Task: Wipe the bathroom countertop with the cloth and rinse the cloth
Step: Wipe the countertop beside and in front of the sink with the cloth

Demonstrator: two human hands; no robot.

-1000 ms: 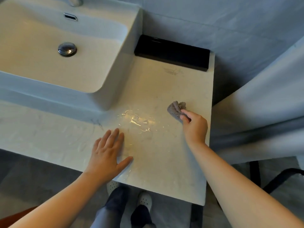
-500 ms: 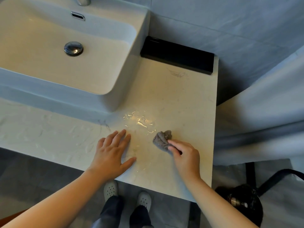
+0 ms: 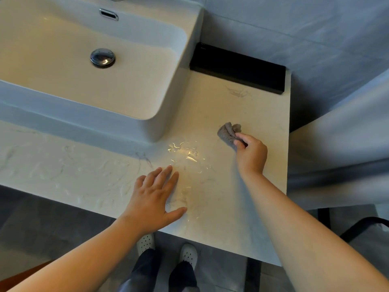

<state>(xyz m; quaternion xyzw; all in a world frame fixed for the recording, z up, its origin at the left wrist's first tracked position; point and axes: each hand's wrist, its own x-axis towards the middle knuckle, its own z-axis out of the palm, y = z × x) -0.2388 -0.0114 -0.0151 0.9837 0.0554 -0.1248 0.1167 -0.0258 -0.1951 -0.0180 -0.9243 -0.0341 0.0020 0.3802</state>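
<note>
Head view shows the right hand (image 3: 251, 157) out toward the far right part of the desk (image 3: 254, 110), its fingers (image 3: 240, 137) clenched round a bunched grey cloth (image 3: 228, 131) that is pressed onto the stone. Half a second ago the same hand had drawn the cloth nearer and further left, up to the edge of the wet patch (image 3: 185, 153). A second ago it was out on the right, much as now. So the cloth has gone in and come back out, one full back-and-forth stroke.

The left hand (image 3: 153, 199) has kept its place near the front edge, with its fingers (image 3: 166, 175) released and spread flat on the desk, holding nothing.

The patch, just right of the sink (image 3: 168, 123) corner, still glints with droplets, and pale streaks lie on the desk further left in front of the basin. I judge that the stroke only skirted the wet area and wiping is mid-way. The dark tray (image 3: 237, 70) at the far wall is untouched. Rinsing has not begun, since the cloth is on the desk and well apart from the basin.
</note>
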